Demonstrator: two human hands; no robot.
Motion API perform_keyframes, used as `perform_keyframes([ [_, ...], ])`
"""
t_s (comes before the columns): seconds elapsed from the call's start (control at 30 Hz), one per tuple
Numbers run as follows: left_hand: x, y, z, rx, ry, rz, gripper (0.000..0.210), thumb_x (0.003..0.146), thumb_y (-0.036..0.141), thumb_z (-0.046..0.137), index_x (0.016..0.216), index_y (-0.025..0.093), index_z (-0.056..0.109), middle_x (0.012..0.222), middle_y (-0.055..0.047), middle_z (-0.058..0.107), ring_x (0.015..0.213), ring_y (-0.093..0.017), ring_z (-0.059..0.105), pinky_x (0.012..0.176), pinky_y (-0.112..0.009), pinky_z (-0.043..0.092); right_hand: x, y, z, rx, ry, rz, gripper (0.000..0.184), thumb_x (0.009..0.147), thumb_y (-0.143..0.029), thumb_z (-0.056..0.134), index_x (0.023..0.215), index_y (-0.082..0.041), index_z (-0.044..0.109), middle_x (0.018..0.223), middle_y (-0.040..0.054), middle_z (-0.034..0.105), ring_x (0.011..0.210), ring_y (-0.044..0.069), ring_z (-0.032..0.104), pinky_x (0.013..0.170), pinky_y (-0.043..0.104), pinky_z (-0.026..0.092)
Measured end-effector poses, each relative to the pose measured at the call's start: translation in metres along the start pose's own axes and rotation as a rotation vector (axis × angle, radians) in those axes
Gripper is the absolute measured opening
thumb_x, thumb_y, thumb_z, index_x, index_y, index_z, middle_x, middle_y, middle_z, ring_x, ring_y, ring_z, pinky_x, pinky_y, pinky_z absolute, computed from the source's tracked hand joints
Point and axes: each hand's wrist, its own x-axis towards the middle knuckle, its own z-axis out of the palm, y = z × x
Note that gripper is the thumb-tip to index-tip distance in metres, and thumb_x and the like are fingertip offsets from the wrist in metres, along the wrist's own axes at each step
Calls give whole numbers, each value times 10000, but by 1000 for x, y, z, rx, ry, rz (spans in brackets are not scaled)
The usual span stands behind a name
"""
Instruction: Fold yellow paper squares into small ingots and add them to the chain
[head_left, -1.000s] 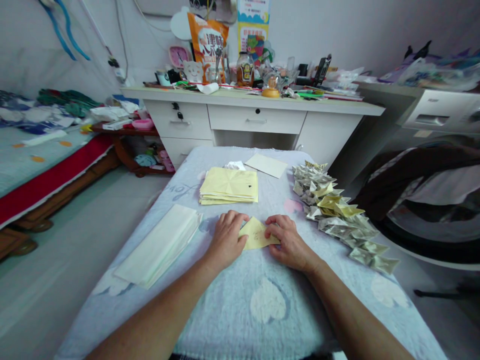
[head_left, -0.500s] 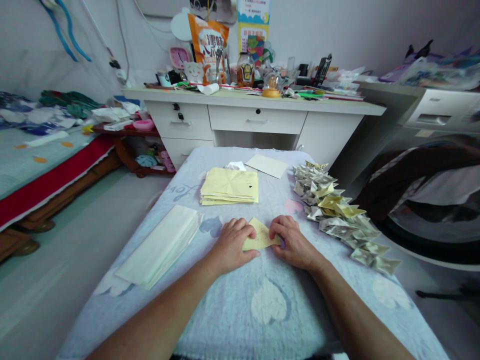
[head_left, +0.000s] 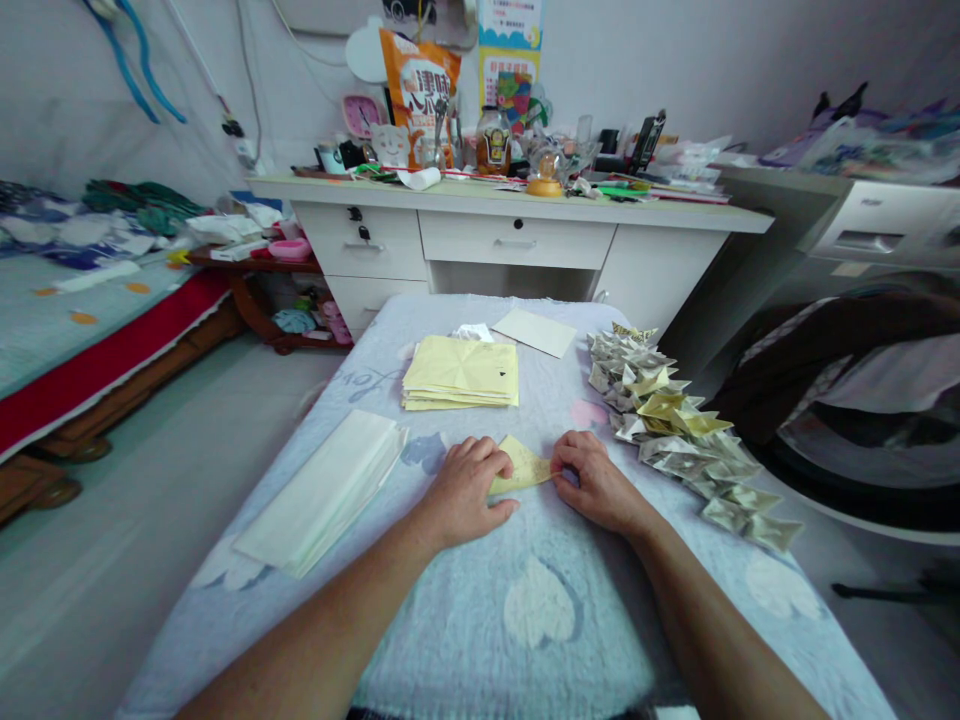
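Note:
A small folded piece of yellow paper lies on the cloth-covered table between my hands, its peak pointing away from me. My left hand rests over its left side, fingers curled and pressing it down. At the right corner, my right hand pinches the paper between thumb and fingertips. Beyond them sits a stack of yellow paper sheets with crease lines on the top one. Left of my left hand is a pile of long, pale folded sheets.
Rows of folded paper pieces stand along the table's right side. A pale sheet and a crumpled white tissue lie at the far end. Past the table are a cluttered white desk, a washing machine and a bed.
My right hand has shifted slightly right, out to the corner of the yellow paper, so more of the paper shows. My left hand has stayed in place.

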Motion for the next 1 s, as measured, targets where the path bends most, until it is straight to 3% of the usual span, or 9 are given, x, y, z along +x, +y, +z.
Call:
perform_keyframes([
  [0.2,3,-4,1,-43,18,13,43,789,193,552,816,204,584,877,-23,562,893,-202,494,799,-327,372,1,1,-2,24,-5,26,58,791,-136,552,758,-181,568,843,36,555,867,198,477,806,350,357],
  [0.3,4,-7,1,-71,19,15,91,825,205,522,804,201,611,864,-29,578,886,-197,507,793,-318,378,0,0,-1,13,-12,18,7,804,-182,582,806,-187,587,886,40,552,896,204,473,821,358,351],
  [0.57,9,-11,2,-88,8,-7,131,837,232,519,755,186,611,827,-30,594,846,-185,533,755,-297,382,2,5,5,6,-7,55,112,875,-256,564,798,-187,606,908,42,558,907,196,465,826,350,340],
  [1.0,5,-25,-10,-72,-26,-97,147,834,266,543,745,200,640,825,-15,585,871,-176,538,765,-286,370,5,-2,5,-16,-2,140,136,874,-224,551,763,-178,615,912,47,552,904,191,454,813,326,339],
])
